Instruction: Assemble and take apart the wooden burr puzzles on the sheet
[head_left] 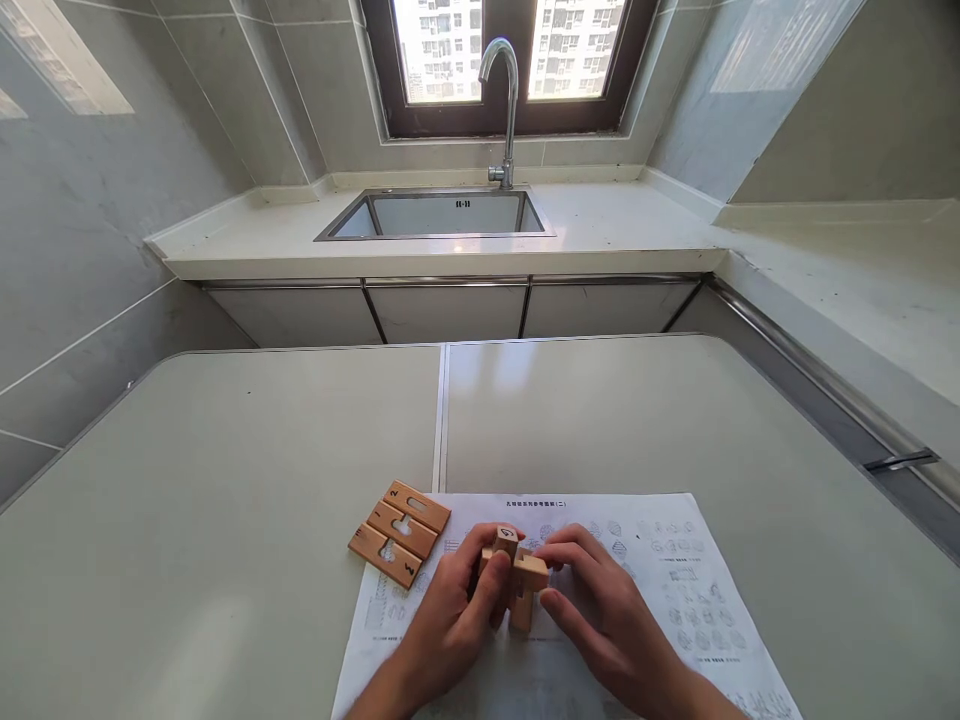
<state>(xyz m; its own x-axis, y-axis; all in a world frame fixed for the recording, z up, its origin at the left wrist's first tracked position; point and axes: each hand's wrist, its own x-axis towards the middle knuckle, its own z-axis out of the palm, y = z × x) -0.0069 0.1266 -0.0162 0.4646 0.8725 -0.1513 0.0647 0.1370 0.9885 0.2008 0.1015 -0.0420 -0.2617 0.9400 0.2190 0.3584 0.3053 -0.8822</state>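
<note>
My left hand (466, 600) is closed around a partly assembled wooden burr puzzle (525, 590), its thumb pressed against an upright piece with a digit on its end. One block of the puzzle sticks out to the right, and another points down toward the sheet. At that right end, my right hand (600, 600) has its thumb and fingertips about the block. Part of the puzzle is hidden behind my left fingers. Just left of my hands lie three flat wooden puzzle pieces (412, 541), side by side, with cut-out slots and printed numbers.
Under my hands is a printed instruction sheet (720, 625) with small diagrams, on a pale table (247, 450) with a seam down its middle. Beyond its far edge are a white counter (600, 215), a sink (435, 237), a faucet (511, 110) and a window (504, 120).
</note>
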